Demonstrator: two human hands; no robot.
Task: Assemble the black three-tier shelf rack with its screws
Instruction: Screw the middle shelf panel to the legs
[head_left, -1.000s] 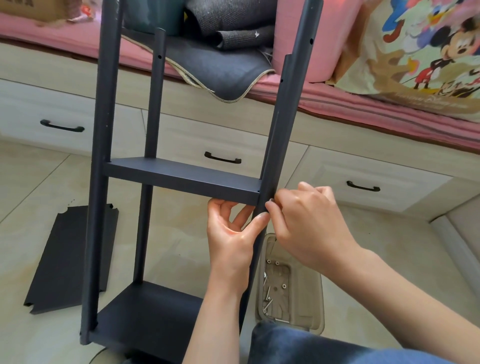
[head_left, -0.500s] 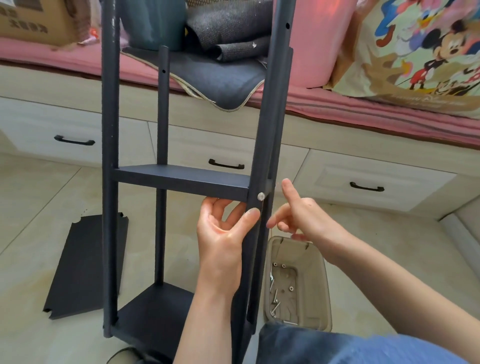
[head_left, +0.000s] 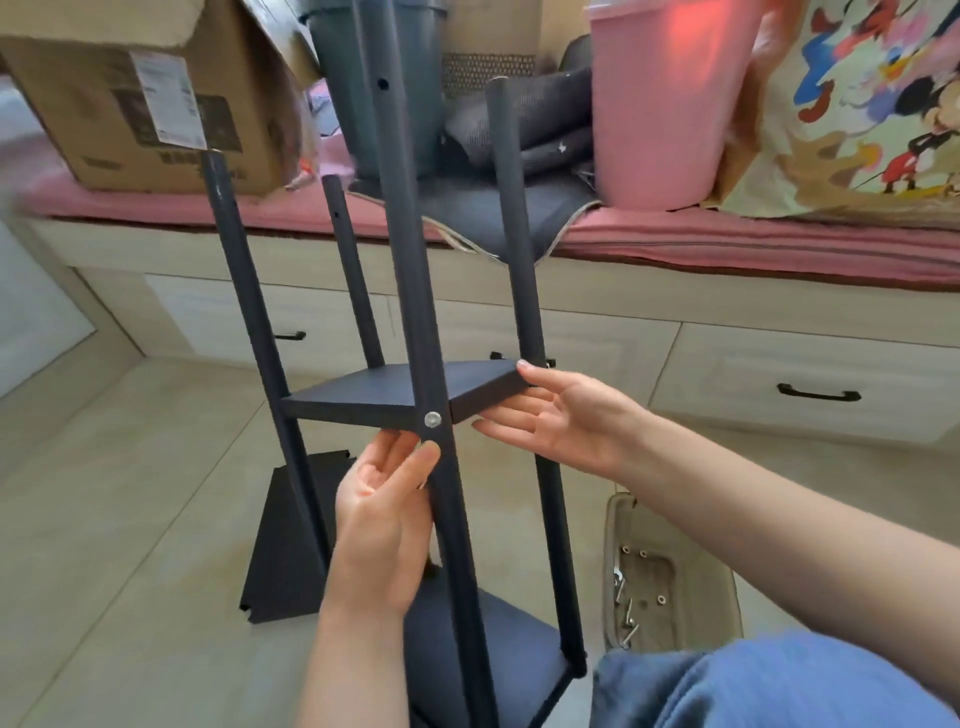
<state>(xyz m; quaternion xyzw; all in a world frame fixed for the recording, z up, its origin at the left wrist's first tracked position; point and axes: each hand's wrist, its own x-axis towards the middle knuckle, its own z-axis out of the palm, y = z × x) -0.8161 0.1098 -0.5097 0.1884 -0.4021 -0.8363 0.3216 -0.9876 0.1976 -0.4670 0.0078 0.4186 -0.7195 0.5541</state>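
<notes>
On a tiled floor before a low drawer unit, a half-built black rack (head_left: 415, 395) stands upright between a person's hands. Their left hand (head_left: 382, 525) curls around the near post (head_left: 452, 519), thumb tip just below a silver screw (head_left: 432, 419) at the middle shelf (head_left: 410, 387). Their right hand (head_left: 566, 415) is spread, straight fingers touching that shelf's right edge. A bottom shelf (head_left: 488, 654) is fitted; a third panel (head_left: 283, 561) lies on the floor at left. Loose screws (head_left: 626, 603) wait in a beige tray (head_left: 675, 577) at right. With the tall frame steadied by only a light grip, it could tip or twist, likely straining that screw joint or dropping the shelf out of line with the unfastened posts.
</notes>
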